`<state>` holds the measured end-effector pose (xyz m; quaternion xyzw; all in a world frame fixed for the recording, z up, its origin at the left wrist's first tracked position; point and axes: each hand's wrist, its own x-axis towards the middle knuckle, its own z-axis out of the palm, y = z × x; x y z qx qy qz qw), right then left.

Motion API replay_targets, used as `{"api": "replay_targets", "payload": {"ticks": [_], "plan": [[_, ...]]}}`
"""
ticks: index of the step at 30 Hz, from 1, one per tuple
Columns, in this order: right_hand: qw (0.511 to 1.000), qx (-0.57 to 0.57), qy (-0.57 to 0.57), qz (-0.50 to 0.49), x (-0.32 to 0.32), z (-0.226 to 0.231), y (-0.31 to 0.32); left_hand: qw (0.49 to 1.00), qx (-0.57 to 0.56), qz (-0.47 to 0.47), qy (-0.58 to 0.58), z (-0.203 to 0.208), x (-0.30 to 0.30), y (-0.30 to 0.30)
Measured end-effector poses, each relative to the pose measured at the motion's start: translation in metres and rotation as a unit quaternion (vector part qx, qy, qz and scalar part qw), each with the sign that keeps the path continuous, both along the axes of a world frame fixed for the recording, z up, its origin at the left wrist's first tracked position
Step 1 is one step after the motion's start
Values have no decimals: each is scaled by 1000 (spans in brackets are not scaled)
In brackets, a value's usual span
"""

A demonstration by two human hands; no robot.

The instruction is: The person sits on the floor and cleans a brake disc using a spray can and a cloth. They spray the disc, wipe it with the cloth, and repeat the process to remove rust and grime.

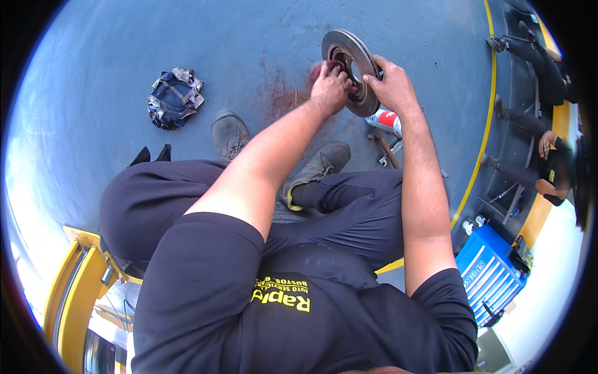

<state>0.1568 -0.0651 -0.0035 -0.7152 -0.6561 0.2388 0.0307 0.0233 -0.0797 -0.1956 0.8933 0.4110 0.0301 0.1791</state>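
Observation:
A brake disc [360,48] is held up on edge above the blue floor, its hub side toward the left. My right hand [393,89] grips its right rim, thumb on the near side. Against the hub side, my left hand [332,85] presses a maroon scouring pad [315,71], which shows partly from under the fingers. Just below the disc lies a white and red spray can [387,121]. Close by is a hammer [389,151] with a wooden handle. Reddish-brown dust [285,103] covers the floor left of the disc.
A crumpled blue and grey cloth [175,98] lies at the left, with dark pieces [149,156] nearer my knee. My boots [230,134] flank the dusty patch. A yellow lift part [78,293] stands lower left, a blue tool cabinet [489,271] lower right. Other people [548,162] are far right.

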Motion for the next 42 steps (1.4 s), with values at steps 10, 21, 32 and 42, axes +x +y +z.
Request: {"api": "replay_targets", "payload": {"ticks": [10,21,32,42], "plan": [[999,-1,0,-46,18,-5,-3,378,-633,299,-606,51,-3,25],[996,9,-8,-89,29,-13,-9,391,-245,594,-659,20,-171,121],[995,-12,8,-98,5,6,-12,873,-259,387,-145,93,-251,182],[997,-10,14,-78,10,-1,-15,937,-117,257,207,191,-260,165]]}}
